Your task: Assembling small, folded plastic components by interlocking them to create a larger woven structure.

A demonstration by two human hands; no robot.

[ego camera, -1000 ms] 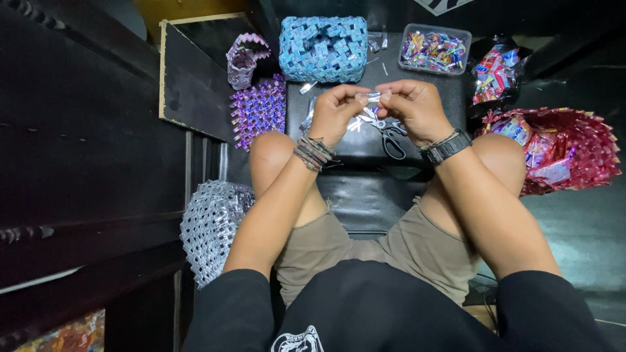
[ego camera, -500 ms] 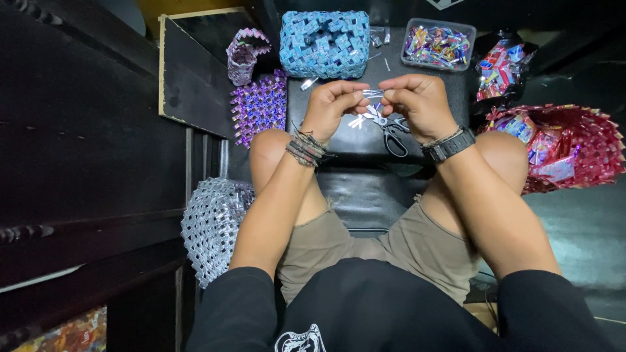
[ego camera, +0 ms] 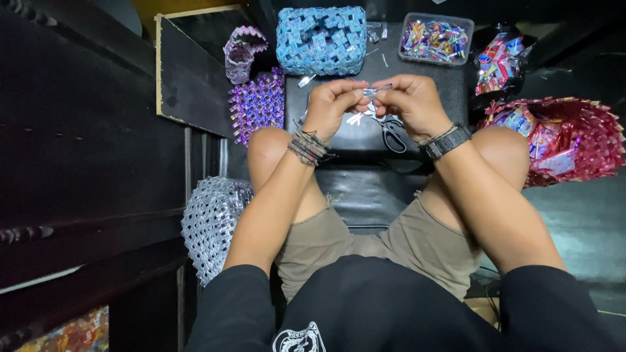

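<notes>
My left hand (ego camera: 334, 104) and my right hand (ego camera: 412, 103) meet above a black stool top (ego camera: 339, 140), both pinching one small folded silver wrapper strip (ego camera: 377, 90) between the fingertips. Black-handled scissors (ego camera: 391, 132) lie just below my right hand, with a few loose folded strips (ego camera: 355, 118) beside them. My knees sit on either side of the stool.
A blue woven box (ego camera: 321, 40) stands at the far edge, a clear tub of coloured wrappers (ego camera: 435, 38) to its right. A purple woven panel (ego camera: 258, 104), a small purple basket (ego camera: 241, 52), a silver woven bag (ego camera: 212, 221) and a red woven basket of wrappers (ego camera: 564, 140) surround me.
Both hands stay together on the strip and have shifted only slightly while working it between the fingers. Nothing else moved.
</notes>
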